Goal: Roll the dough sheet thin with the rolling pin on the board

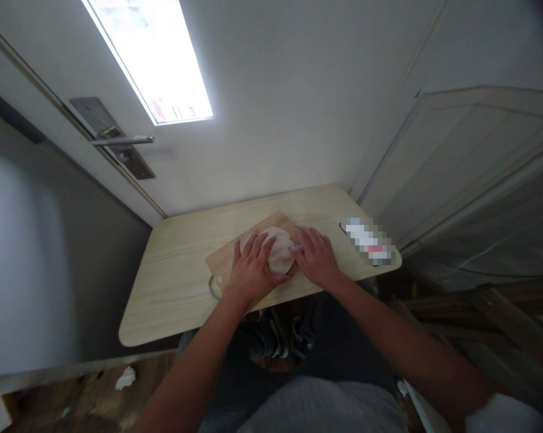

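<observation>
A round, flat, pale piece that looks like dough (278,249) lies on a wooden cutting board (223,258), which is set slantwise on the table. Over the left part of the round piece rests my left hand (252,264), fingers spread and palm down. My right hand (315,254) is at the piece's right edge, its thumb and fingers drawn together on a pale bit of that edge. Both hands cover parts of the board. A metal loop handle (213,290) shows at the board's near left end.
The small light wood table (163,288) stands against a white door with a lever handle (124,141) and a bright window (163,60). A phone (368,242), its screen blurred, lies at the table's right end. Crumpled white paper (125,377) is on the floor at left.
</observation>
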Available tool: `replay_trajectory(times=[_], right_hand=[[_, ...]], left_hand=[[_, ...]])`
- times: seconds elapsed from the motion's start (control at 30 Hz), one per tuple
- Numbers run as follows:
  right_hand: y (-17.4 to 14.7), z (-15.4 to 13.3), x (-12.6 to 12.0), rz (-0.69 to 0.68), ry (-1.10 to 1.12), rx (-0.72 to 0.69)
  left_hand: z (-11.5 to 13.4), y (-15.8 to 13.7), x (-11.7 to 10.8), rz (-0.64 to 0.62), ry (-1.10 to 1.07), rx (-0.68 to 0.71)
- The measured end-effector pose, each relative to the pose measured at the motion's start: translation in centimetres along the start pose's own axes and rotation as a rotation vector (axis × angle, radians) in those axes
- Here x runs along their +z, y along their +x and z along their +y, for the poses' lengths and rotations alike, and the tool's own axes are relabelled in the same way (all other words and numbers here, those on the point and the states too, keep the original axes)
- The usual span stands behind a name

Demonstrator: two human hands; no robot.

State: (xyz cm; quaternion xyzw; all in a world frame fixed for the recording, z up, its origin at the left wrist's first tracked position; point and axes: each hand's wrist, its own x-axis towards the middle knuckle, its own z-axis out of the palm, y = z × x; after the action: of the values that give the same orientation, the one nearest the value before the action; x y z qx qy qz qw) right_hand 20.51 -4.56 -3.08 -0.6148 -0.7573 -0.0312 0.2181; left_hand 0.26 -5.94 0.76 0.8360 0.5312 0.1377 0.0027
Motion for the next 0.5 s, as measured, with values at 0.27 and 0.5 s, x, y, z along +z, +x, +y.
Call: replay_trajectory(times=[0.27,0.5], right_hand=[[-0.2,-0.7,-0.2,-0.038,0.088,-0.019],[-1.0,-0.9,0.1,-0.015,0.229,-0.109]], left_hand=[[-2.0,0.1,-0.1,-0.090,0.010,0.024],[-3.5,-0.7,-0.9,-0.072,0.001,-0.005]])
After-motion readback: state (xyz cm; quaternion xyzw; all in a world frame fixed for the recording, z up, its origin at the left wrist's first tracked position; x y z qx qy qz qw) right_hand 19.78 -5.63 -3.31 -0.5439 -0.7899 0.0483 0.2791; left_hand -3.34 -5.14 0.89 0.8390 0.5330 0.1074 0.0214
